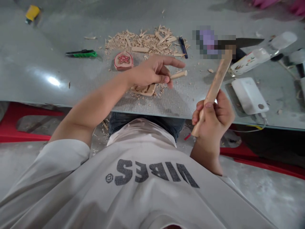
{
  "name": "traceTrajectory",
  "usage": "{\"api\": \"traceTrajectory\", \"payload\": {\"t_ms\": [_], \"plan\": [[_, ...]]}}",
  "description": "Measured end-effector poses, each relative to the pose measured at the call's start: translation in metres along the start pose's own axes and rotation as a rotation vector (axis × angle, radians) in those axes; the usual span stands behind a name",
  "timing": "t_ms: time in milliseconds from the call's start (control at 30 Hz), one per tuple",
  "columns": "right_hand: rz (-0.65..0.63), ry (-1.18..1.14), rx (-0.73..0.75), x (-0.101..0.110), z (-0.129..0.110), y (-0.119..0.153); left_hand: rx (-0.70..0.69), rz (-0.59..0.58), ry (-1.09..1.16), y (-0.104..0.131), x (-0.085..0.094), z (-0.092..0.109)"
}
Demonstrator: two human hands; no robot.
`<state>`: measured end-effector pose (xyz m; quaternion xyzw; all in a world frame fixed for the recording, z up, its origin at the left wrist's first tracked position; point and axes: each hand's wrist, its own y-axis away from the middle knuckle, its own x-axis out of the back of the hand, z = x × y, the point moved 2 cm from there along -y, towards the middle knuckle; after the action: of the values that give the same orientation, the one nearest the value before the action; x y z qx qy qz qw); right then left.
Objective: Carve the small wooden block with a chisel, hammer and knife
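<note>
Lowest in the frame lies the person's pale grey shirt (133, 190) with dark block lettering, soft and creased. Just above it, right of centre, the right hand (213, 119) is wrapped tight around the smooth, light wooden handle of a hammer (215, 86); the handle slants up to the right and its head is partly blurred out, so its shape is hard to read. The left hand (152, 71) reaches in from the lower left to the middle of the frame, thumb and curled fingers pinched on a short round wooden-handled chisel (177, 75) (only the pale cylindrical handle end shows), the forefinger pointing straight out above it. Under that hand, near the front edge of the glossy grey tabletop (47, 82), rests a flat pale wooden carving blank (145, 89), rough with chips around it.

Farther back, just left of the hand, sits a small rounded wooden piece with a red star drawn on it (123, 60). Behind it spreads a loose heap of pale wood shavings (145, 39), splintery and curled. A green-and-black utility knife (82, 53) lies to the upper left, a dark blue pen (183, 47) beside the shavings, and a white rounded power bank (249, 95) at right.
</note>
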<state>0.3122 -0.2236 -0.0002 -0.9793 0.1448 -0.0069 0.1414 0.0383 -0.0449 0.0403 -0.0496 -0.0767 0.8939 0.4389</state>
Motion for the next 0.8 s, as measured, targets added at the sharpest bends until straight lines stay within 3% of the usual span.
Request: {"api": "traceTrajectory", "payload": {"t_ms": [133,200,333,500,667,800], "plan": [[-0.010,0.010,-0.017,-0.002,0.011,-0.006,-0.024,0.316,-0.064,-0.006,0.002,-0.011],[0.008,-0.012,-0.001,-0.006,0.016,-0.008,0.015,0.405,-0.088,-0.009,0.003,-0.018],[0.024,-0.053,0.015,-0.015,0.027,-0.008,0.097,0.420,-0.158,-0.009,-0.003,-0.020],[-0.044,-0.063,0.010,-0.019,0.037,-0.006,0.073,0.467,-0.179,-0.001,-0.016,-0.010],[-0.079,-0.046,0.019,-0.024,0.041,-0.003,0.126,0.885,-0.178,0.002,-0.011,0.005],[-0.092,-0.039,0.052,-0.033,0.042,-0.002,0.110,1.054,-0.120,0.005,-0.003,0.021]]}}
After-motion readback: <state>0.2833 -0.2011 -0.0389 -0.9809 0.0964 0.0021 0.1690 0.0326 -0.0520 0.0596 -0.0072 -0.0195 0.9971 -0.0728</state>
